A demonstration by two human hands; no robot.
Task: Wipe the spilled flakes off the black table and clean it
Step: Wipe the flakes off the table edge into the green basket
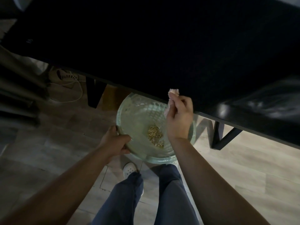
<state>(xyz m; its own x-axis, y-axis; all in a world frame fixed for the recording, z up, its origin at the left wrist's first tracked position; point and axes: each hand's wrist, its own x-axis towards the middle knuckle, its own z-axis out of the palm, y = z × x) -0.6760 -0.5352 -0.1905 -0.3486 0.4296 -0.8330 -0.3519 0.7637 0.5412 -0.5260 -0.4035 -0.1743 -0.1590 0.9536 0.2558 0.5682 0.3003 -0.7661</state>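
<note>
A pale green plastic basket [138, 109] hangs just below the front edge of the black table [162, 46]. A small pile of tan flakes [155, 135] lies in its bottom. My left hand [116, 140] grips the basket's near-left rim. My right hand [179, 117] is above the basket's right side at the table edge and pinches a crumpled pale pink cloth [172, 98]. The tabletop looks dark, and I cannot make out any flakes on it.
The table's black metal legs [224, 137] stand to the right and behind the basket. A shoe with a loose cord [68, 78] lies on the wooden floor at the left. My legs and white shoes [129, 169] are below the basket. A glossy dark object [267, 101] sits on the table's right end.
</note>
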